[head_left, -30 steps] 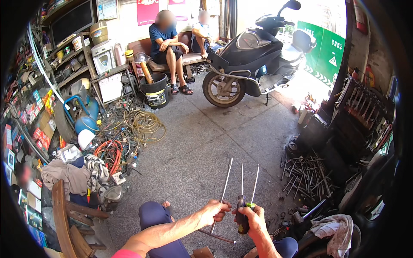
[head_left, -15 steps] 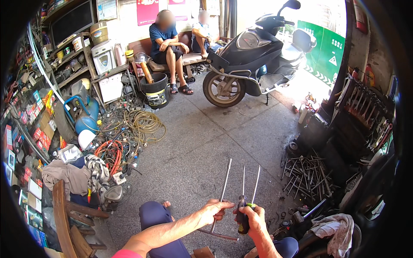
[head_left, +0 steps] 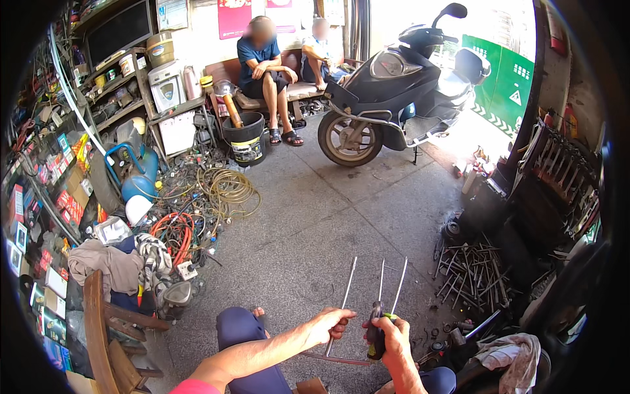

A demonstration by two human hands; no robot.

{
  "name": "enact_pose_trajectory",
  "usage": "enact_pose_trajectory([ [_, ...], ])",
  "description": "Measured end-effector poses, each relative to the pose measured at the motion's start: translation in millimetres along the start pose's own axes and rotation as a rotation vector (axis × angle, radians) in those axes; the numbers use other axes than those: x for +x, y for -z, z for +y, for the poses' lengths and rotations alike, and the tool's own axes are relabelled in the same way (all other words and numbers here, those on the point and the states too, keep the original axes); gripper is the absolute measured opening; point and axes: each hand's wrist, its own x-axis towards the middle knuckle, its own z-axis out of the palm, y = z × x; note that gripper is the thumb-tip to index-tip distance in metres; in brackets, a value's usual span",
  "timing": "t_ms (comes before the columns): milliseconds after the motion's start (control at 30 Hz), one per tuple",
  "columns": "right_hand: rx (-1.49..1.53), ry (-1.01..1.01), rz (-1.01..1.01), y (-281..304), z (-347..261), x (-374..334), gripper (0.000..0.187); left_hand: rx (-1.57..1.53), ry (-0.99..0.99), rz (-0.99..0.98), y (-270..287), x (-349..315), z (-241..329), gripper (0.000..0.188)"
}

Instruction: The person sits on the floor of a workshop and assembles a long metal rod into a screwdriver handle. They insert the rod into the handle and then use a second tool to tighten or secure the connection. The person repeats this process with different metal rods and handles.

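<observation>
My left hand [head_left: 330, 324] is closed around the shaft of a T-handle wrench [head_left: 350, 281]. Its long rod points away from me, and its crossbar lies below the hand, over my lap. Close beside it, my right hand [head_left: 396, 340] grips two screwdrivers together. One screwdriver [head_left: 376, 331] has a black handle with a yellowish mark; the other screwdriver [head_left: 399, 285] shows some bright green at its handle, mostly covered by my fingers. Both blades point away from me, side by side and apart from the wrench.
A black scooter [head_left: 394, 92] stands ahead on the tiled floor [head_left: 295, 217]. Two people sit on a bench [head_left: 289, 95] behind it. Coiled hoses [head_left: 230, 190] and clutter line the left. A pile of metal tools [head_left: 469, 276] and a rag [head_left: 508, 358] lie right.
The whole view has shifted slightly. Both hands still hold the same tools, whose tips sit a little lower and further right in the picture.
</observation>
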Motion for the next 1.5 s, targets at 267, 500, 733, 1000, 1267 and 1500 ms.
enact_pose_trajectory([
  [267, -0.006, -0.023, 0.002, 0.1, 0.5, 0.6, 0.015, 0.069, -0.01, 0.084, 3.2, 6.8, -7.4, 0.019],
  [500, 0.009, -0.023, 0.009, -0.3, 1.7, 2.3, 0.014, 0.074, -0.02, 0.081, 3.8, 4.6, -3.1, 0.017],
  [733, -0.045, -0.006, -0.093, 3.3, -9.3, -1.6, 0.018, -0.01, -0.022, 0.028, 11.6, -15.4, 24.6, 0.023],
  [1000, -0.371, 0.166, -0.3, -17.6, -88.2, -1.8, 0.024, -0.417, -0.613, 0.08, 121.1, -123.8, 168.9, 0.016],
  [1267, -0.69, 0.403, -0.295, -51.1, -151.7, 39.6, 0.02, -0.386, -0.857, 0.284, 206.3, -231.2, 190.0, 0.024],
  [1500, -0.439, 0.479, 0.183, 57.5, -204.1, 97.3, 0.014, -0.336, -0.685, 0.122, 145.3, -158.9, 181.3, 0.017],
])
